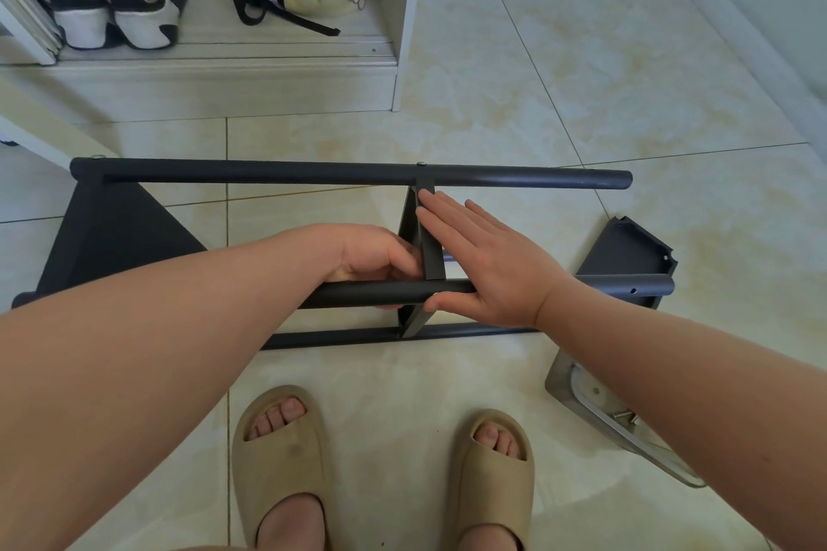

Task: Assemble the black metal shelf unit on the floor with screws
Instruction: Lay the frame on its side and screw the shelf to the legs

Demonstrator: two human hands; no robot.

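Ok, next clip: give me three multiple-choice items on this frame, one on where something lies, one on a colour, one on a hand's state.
1. Where does the loose black panel lie?
A. on the floor tiles, behind the right end of the near tube
B. inside the cupboard
C. under the person's feet

2. What colour are the slippers?
A. red
B. beige
C. blue

3. How is the right hand?
A. clenched in a fist
B. holding a screwdriver
C. fingers straight, laid on the middle panel

Answers: 1 A, the panel rests on the tiles behind that tube's right end. 2 B, both slippers are plain beige. 3 C, the fingers lie flat along the panel's edge and hold no tool.
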